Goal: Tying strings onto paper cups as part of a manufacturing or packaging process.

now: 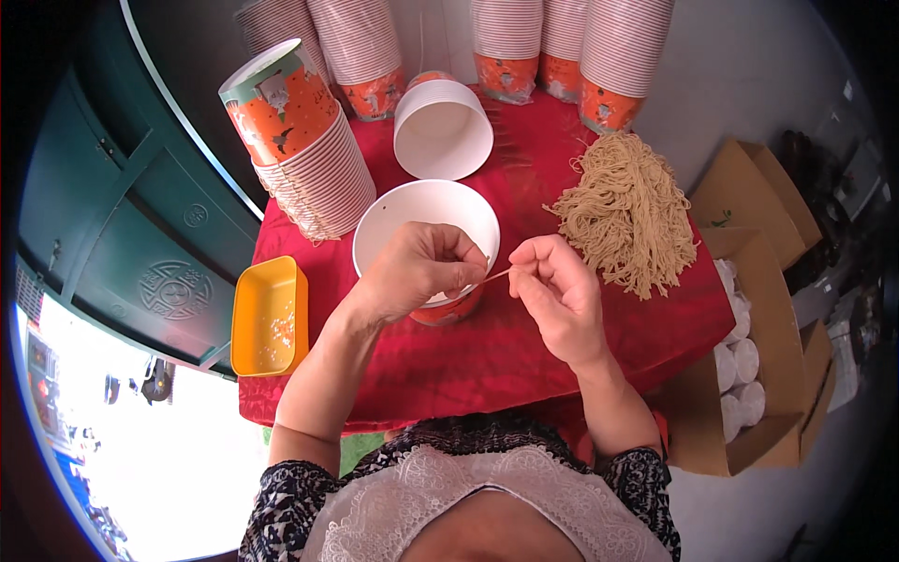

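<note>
A white-lined paper bucket [376, 223] with an orange outside stands upright before me on the table. My left hand [419, 272] is over its near rim, thumb and forefinger pinched on a thin beige string [498, 275]. Just right of the bucket, my right hand [560, 295] pinches the other visible part of that string, which runs short and nearly straight between the hands. Whether it passes through the bucket's wall is hidden by my fingers. A heap of similar beige strings [629, 215] lies to the right.
Behind stands another bucket, tipped toward me [443, 136]. At left are a leaning bucket stack [314, 173] with strings along its side and a yellow tray [245, 328] holding small bits. Wrapped bucket stacks [623, 47] line the red table's [524, 365] back. An open carton [782, 347] sits right.
</note>
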A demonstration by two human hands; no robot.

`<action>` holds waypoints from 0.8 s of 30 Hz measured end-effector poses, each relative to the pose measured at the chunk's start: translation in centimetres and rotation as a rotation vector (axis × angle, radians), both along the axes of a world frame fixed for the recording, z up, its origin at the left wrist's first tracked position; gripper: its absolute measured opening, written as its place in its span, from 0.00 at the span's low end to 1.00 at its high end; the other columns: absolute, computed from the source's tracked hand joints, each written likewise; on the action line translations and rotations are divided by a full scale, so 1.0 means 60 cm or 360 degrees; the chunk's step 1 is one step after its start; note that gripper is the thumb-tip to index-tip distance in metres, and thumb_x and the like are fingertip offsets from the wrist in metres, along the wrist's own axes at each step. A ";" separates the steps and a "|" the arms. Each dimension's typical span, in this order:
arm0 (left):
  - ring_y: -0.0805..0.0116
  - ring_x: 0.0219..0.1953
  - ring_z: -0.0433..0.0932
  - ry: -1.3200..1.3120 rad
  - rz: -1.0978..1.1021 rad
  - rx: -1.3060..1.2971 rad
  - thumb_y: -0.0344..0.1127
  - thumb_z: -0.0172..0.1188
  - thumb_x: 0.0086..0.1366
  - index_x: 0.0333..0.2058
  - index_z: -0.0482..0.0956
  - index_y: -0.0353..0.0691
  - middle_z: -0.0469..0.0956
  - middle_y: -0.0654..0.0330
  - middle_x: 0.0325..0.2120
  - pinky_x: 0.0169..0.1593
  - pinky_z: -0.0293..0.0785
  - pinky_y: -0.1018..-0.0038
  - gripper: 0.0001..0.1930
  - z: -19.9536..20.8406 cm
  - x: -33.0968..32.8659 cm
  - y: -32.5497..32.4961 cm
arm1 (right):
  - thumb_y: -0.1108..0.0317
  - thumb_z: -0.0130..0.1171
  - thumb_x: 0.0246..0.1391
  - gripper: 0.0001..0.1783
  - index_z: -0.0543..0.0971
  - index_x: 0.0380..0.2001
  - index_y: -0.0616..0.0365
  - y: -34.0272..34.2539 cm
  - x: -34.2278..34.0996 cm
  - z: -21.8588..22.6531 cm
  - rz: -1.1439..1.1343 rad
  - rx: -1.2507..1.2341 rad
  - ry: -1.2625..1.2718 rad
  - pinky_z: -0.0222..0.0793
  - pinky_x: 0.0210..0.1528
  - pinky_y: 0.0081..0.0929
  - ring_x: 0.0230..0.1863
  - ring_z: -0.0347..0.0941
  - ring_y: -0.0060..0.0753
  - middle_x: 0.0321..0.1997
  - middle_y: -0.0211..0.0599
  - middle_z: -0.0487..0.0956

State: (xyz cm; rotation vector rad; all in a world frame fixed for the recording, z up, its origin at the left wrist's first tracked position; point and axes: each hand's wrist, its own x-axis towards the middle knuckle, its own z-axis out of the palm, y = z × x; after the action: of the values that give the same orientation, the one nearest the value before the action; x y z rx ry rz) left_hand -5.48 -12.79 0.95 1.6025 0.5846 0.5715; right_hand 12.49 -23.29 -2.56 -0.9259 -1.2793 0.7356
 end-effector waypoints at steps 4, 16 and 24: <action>0.81 0.28 0.73 -0.0025 -0.0025 -0.0007 0.23 0.64 0.59 0.30 0.81 0.31 0.79 0.65 0.26 0.31 0.69 0.82 0.01 -0.001 0.008 0.000 | 0.82 0.51 0.55 0.05 0.75 0.34 0.63 0.016 0.012 0.021 0.0101 0.0088 -0.0183 0.60 0.29 0.16 0.28 0.65 0.12 0.28 0.26 0.73; 0.83 0.25 0.68 0.0052 0.0032 0.0169 0.27 0.63 0.59 0.26 0.78 0.34 0.74 0.70 0.22 0.27 0.63 0.82 0.04 -0.007 0.007 0.003 | 0.84 0.56 0.47 0.06 0.76 0.31 0.67 0.051 0.012 0.014 -0.0339 0.0501 -0.0956 0.72 0.35 0.31 0.35 0.75 0.39 0.36 0.42 0.74; 0.81 0.26 0.71 0.0122 -0.0038 0.0153 0.25 0.64 0.61 0.29 0.78 0.34 0.76 0.67 0.24 0.30 0.65 0.82 0.04 -0.002 0.003 0.008 | 0.84 0.59 0.48 0.08 0.75 0.34 0.66 0.045 0.002 0.007 -0.0190 0.0352 -0.0800 0.71 0.40 0.29 0.40 0.75 0.38 0.40 0.42 0.73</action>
State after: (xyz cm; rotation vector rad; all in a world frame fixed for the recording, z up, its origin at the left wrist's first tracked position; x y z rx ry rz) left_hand -5.29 -12.30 0.81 1.7260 0.6018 0.5290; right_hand 12.62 -20.58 -2.16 -1.0296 -1.6873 0.2617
